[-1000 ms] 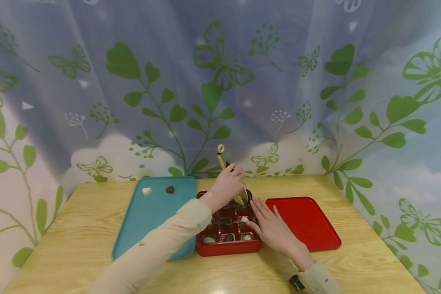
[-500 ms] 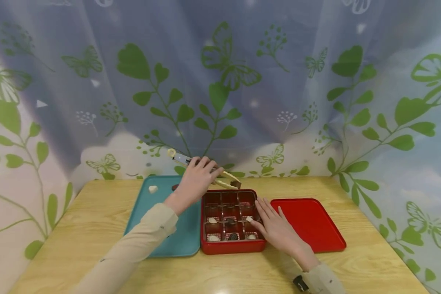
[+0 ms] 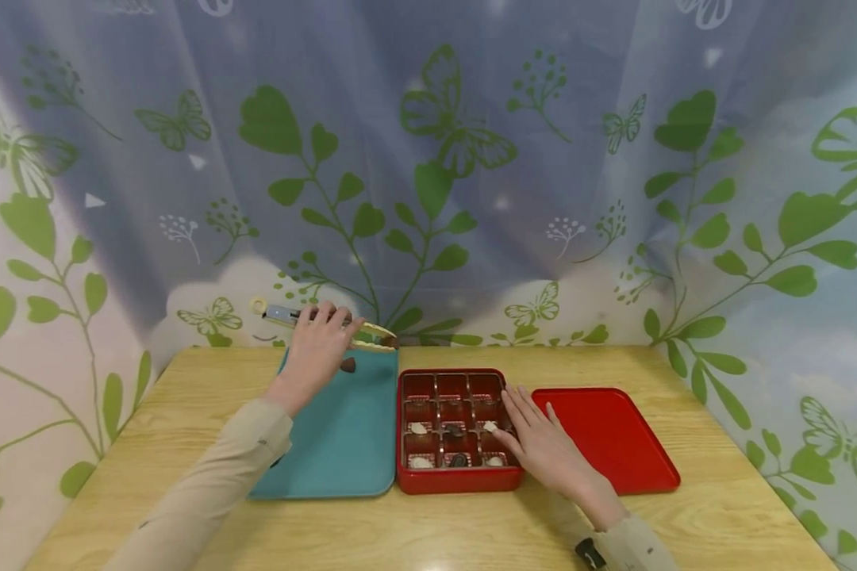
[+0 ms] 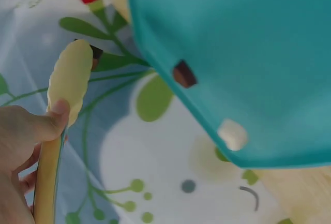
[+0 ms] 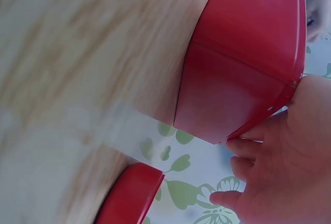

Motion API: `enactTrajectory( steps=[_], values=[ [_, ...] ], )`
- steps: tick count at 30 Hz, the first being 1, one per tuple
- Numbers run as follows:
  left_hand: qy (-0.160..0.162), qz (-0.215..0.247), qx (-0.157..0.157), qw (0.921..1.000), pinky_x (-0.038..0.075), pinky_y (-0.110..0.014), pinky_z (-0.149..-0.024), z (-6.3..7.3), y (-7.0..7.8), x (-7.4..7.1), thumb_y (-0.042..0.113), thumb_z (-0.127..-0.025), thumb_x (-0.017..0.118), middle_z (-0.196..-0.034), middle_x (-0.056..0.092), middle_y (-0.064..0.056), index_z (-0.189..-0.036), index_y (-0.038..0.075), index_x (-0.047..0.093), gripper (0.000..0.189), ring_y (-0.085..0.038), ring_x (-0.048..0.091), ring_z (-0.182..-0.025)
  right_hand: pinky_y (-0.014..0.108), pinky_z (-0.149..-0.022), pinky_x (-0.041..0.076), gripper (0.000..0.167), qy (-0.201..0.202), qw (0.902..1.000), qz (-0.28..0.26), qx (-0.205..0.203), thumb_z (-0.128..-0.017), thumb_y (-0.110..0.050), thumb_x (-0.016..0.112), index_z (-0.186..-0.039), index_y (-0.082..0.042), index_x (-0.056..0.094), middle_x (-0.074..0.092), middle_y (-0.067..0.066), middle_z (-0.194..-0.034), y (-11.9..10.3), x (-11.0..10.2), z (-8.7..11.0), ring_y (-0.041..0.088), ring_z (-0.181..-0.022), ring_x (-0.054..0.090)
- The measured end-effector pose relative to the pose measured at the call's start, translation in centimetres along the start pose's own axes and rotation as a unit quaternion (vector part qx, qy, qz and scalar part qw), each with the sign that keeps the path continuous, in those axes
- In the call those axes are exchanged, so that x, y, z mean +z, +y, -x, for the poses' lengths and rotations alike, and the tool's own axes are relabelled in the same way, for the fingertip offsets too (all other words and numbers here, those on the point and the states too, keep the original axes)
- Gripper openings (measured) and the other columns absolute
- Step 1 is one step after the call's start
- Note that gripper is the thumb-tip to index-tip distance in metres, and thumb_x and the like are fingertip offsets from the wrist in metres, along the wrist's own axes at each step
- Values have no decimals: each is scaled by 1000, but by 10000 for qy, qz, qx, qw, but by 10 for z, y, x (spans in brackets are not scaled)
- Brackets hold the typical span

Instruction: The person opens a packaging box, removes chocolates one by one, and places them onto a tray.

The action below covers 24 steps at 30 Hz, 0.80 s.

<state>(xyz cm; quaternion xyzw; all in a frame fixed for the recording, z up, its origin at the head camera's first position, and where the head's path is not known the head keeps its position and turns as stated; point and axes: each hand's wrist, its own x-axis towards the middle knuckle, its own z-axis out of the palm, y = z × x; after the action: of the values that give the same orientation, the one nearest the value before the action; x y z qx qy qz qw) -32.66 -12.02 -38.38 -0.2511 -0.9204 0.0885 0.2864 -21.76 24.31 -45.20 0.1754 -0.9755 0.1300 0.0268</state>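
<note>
My left hand [image 3: 316, 345] grips a pair of tongs [image 4: 71, 81] with cream scalloped tips, above the back of the teal tray [image 3: 328, 444]. A brown chocolate [image 3: 391, 342] is pinched in the tongs' tips, mostly hidden behind one tip in the left wrist view. On the tray lie another brown chocolate [image 4: 184, 74] and a white one [image 4: 232, 134]. My right hand [image 3: 546, 448] rests with straight fingers on the right rim of the red box [image 3: 460, 480]. White and dark chocolates sit in the two front rows of its divided insert; the back row's compartments hold none.
To the right of the box lies a flat red lid [image 3: 607, 436], partly behind my right hand. All of it stands on a wooden table [image 3: 428, 531]. A patterned curtain [image 3: 471, 238] hangs right behind the table's back edge.
The left hand has lifted the tongs out of the box's back row with a brown chocolate in their tips and carried it left over the tray. The right hand stays at the box's rim.
</note>
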Motion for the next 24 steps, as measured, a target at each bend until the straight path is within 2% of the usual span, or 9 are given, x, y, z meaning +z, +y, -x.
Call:
enactTrajectory(
  steps=[2, 7, 12, 18, 24],
  values=[
    [37, -355, 22, 9994, 43, -46, -92, 2, 1, 7, 11, -93, 74, -113, 62, -8, -127, 20, 71, 36, -29, 52, -106, 67, -118, 16, 74, 5, 10000, -12, 21, -107, -46, 46, -160, 0, 24, 17, 16, -167, 0, 0, 0, 37, -154, 16],
    [115, -660, 231, 9975, 42, -46, -94, 3, 6, 24, 4, -91, 74, -108, 63, -9, -117, 18, 74, 30, -31, 53, -105, 67, -119, 15, 75, 14, 9998, -165, 54, -106, -48, 46, -160, -1, 23, 17, 16, -167, -3, 0, 1, 38, -154, 16],
    [-184, -721, 310, 9967, 42, -47, -99, -1, 12, 35, 4, -89, 76, -114, 64, -9, -115, 16, 74, 29, -31, 53, -113, 68, -118, 15, 74, 38, 9997, -261, 9, -106, -47, 47, -160, -1, 24, 18, 18, -167, -5, 3, 1, 39, -153, 18],
    [-487, -734, 277, 9957, 40, -48, -101, -5, 16, 38, 6, -90, 76, -115, 64, -9, -114, 13, 73, 26, -31, 51, -114, 68, -118, 16, 75, 41, 9998, -213, 26, -106, -48, 46, -160, -1, 25, 19, 18, -167, -3, 2, 1, 39, -153, 18],
    [-569, -674, 65, 9961, 41, -48, -100, 0, 15, 28, 4, -91, 75, -115, 60, -10, -119, 14, 71, 31, -31, 50, -112, 67, -119, 14, 75, -48, 9997, -203, 88, -107, -48, 45, -160, -1, 23, 16, 17, -167, -2, -4, 2, 38, -154, 16]
  ],
)
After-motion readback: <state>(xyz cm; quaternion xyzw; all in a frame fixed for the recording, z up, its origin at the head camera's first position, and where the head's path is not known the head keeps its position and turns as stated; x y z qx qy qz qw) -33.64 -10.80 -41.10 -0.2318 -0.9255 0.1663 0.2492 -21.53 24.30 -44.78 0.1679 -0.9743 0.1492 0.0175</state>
